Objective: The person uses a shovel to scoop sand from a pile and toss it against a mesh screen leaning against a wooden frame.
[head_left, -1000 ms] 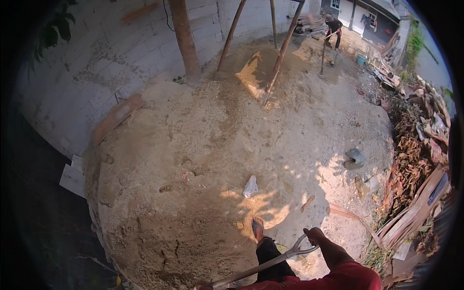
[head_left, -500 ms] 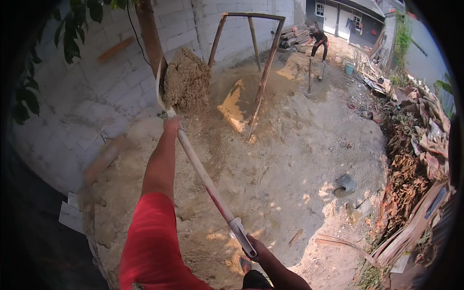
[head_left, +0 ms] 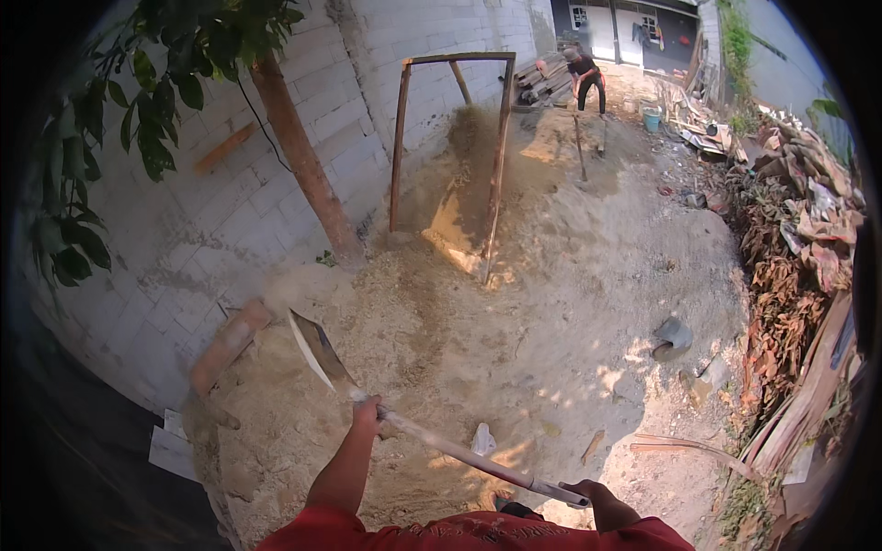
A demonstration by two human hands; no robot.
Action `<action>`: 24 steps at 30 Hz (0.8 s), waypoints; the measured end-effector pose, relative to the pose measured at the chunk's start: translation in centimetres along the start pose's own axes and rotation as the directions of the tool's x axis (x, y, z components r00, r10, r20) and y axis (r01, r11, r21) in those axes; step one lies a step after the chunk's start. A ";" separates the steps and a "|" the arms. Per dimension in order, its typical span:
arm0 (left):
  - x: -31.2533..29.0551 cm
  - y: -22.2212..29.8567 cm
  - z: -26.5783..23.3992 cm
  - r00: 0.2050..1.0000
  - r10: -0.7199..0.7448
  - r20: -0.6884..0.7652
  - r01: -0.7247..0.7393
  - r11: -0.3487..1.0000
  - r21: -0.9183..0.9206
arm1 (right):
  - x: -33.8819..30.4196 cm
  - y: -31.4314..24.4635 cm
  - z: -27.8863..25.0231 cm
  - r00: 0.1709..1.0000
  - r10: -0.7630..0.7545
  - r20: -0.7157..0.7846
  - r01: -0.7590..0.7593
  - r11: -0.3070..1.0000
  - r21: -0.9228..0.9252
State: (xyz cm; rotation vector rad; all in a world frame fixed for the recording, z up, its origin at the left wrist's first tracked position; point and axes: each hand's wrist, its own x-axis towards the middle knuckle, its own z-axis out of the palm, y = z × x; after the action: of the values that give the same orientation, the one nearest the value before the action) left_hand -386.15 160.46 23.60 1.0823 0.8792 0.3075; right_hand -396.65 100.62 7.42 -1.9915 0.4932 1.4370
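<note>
My left hand (head_left: 367, 415) is closed round the shaft of a shovel (head_left: 459, 453), just behind its blade. At the far end of the handle my right hand (head_left: 585, 492) grips the grip piece. The metal blade (head_left: 322, 351) points up and to the left over sandy ground and carries no visible load. Farther off, a leaning wooden-framed sieve (head_left: 497, 156) stands propped up by a post. Loose sand (head_left: 471, 138) hangs in the air within the frame, and a sunlit sand patch (head_left: 453, 225) lies at its foot.
A tree trunk (head_left: 303, 161) rises by the pale block wall (head_left: 211, 220) at left. A co-worker (head_left: 585, 81) stands at the back near stacked timber (head_left: 542, 84). Dry leaves and debris (head_left: 781, 312) line the right side; a grey bucket-like thing (head_left: 673, 336) lies nearby.
The sand heaped on the shovel has left the blade and flown toward the sieve. My hands have drawn the shovel back and down. The co-worker has straightened somewhat.
</note>
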 end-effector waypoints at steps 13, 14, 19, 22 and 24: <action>-25.0 -24.4 -36.6 0.736 -0.610 -0.293 0.591 0.791 -0.159 | -4.5 -0.2 -2.2 0.908 -0.369 -0.200 0.177 0.770 -0.613; -25.9 -25.2 -38.2 0.734 -0.612 -0.294 0.588 0.790 -0.176 | -5.2 -0.8 -1.1 0.919 -0.347 -0.188 0.163 0.768 -0.620; -29.8 -29.5 -44.5 0.748 -0.608 -0.265 0.541 0.791 -0.286 | -9.2 4.8 7.0 0.757 -0.541 -0.366 0.345 0.807 -0.480; -31.0 -31.9 -51.1 0.802 -0.579 -0.149 0.486 0.776 -0.402 | -12.6 7.7 14.8 0.376 -0.805 -0.459 0.649 0.583 -0.489; -32.5 -34.1 -51.1 0.791 -0.465 -0.398 0.181 0.799 -0.573 | -16.8 10.0 18.3 0.567 -0.552 -0.611 0.596 0.787 -0.158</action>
State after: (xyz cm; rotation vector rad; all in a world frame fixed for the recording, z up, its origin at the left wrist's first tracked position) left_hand -451.49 157.14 0.08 0.3146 1.3674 0.5144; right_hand -421.41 104.68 16.68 -2.2595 0.1072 0.3081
